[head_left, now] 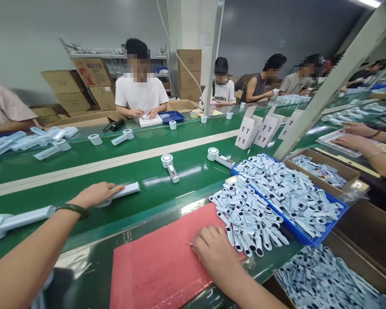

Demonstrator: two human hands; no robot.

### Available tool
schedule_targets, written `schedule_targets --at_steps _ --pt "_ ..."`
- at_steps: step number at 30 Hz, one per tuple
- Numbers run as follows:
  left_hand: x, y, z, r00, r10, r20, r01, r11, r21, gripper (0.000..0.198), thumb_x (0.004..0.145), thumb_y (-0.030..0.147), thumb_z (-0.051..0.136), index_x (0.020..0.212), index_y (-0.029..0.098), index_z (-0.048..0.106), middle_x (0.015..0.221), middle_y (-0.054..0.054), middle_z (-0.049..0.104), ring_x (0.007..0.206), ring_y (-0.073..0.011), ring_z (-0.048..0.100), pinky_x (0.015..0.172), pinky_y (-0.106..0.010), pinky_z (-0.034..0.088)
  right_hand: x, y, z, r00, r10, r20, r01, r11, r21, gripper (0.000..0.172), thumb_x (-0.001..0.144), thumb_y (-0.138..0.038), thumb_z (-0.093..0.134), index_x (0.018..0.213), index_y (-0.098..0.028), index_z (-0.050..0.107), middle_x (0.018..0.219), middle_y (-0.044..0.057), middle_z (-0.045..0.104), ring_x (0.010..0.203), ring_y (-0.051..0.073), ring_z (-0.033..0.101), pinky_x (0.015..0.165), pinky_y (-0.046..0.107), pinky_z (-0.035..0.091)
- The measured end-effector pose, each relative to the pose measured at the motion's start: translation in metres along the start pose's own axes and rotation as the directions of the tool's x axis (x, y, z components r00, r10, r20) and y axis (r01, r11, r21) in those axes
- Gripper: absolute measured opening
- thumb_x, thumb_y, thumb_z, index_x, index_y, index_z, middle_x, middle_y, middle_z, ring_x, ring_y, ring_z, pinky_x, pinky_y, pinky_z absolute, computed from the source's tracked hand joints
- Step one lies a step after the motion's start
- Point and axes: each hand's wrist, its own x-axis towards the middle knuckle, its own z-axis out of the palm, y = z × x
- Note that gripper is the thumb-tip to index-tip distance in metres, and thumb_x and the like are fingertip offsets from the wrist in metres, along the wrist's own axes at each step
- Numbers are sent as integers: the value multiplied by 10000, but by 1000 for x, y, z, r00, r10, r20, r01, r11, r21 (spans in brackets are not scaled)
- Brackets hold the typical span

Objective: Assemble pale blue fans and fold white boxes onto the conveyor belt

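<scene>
Out over the green conveyor belt, my left hand [98, 194], with a dark green bangle at its wrist, has its fingers closed on a white handheld fan [128, 189]. The palm hides most of the fan's head; its handle points right. My right hand [214, 249] rests at the right side of a red mat [161, 262], fingers curled, a tiny light-coloured tip [192, 244] showing at them. What that piece is cannot be made out. Beside this hand lies a heap of pale blue handle covers [244, 214] with dark oval windows.
A blue tray [331, 214] and a cardboard box [273, 289] hold more pale parts on the right. Fans with exposed circuitry [171, 167] lie on the belt [193, 171]. White cartons [249, 128] stand near a slanted metal post [334, 86]. Several co-workers sit across the belt; another's hands [354, 137] are at right.
</scene>
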Motion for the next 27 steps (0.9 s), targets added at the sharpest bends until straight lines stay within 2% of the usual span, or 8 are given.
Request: schedule_targets --at_steps 4,8,11,14,16,18,22,27 --pt "-31 -8 -1 999 -26 47 26 1000 15 520 783 530 595 1152 177 694 1097 -145 684 995 -332 661 808 -399 532 -17 -13 -3 998 9 67 -22 979 201 192 872 -157 717 996 -243 599 1047 3 636 956 208 538 853 360 343" --pt "-62 24 -6 999 13 -36 -12 999 45 406 751 456 646 1064 199 685 1088 -125 620 1076 -355 588 830 -416 494 -28 -14 -27 976 68 207 -125 953 278 355 878 -343 745 1189 -297 580 1364 40 541 1224 263 478 1021 414 326" --pt "-98 61 -9 987 112 -112 -109 994 29 378 824 451 634 1122 218 635 1116 -98 582 1104 -318 551 865 -397 472 -31 -15 -31 951 205 230 -240 961 135 318 919 -390 684 1190 -254 588 1205 79 600 1087 285 525 914 426 365" --pt "-135 98 -8 929 296 -223 -304 953 -2 318 870 431 664 1101 218 621 1076 -76 578 1038 -277 553 845 -373 469 -33 -18 -28 923 300 240 -306 952 -11 201 958 -401 619 987 -202 628 989 85 621 923 274 545 782 394 350" --pt "-155 119 -2 880 390 -270 -410 912 -18 268 880 380 689 1079 212 621 1060 -75 580 998 -265 551 821 -370 473 -34 -21 -31 939 264 221 -278 960 32 197 984 -377 581 907 -200 618 904 65 622 860 245 552 754 374 337" --pt "-169 137 7 863 433 -260 -458 888 -42 255 876 320 711 1084 207 615 1082 -80 581 994 -263 545 825 -379 478 -34 -24 -41 966 202 162 -229 958 170 173 1004 -349 554 932 -204 615 864 37 627 804 209 552 737 352 336" --pt "-183 157 28 868 467 -171 -491 858 -152 217 879 287 719 1045 198 612 1045 -77 591 962 -261 537 812 -402 481 -20 -31 -61 988 137 75 -155 911 383 125 1012 -288 519 1030 -209 614 876 15 627 758 173 549 707 318 359" --pt "-186 159 33 867 470 -165 -494 776 -392 286 937 351 646 1187 228 580 1183 -80 587 1083 -258 533 937 -436 473 8 -41 -51 981 121 149 -166 925 341 106 977 -244 537 1014 -195 623 909 38 620 820 206 573 723 338 391"
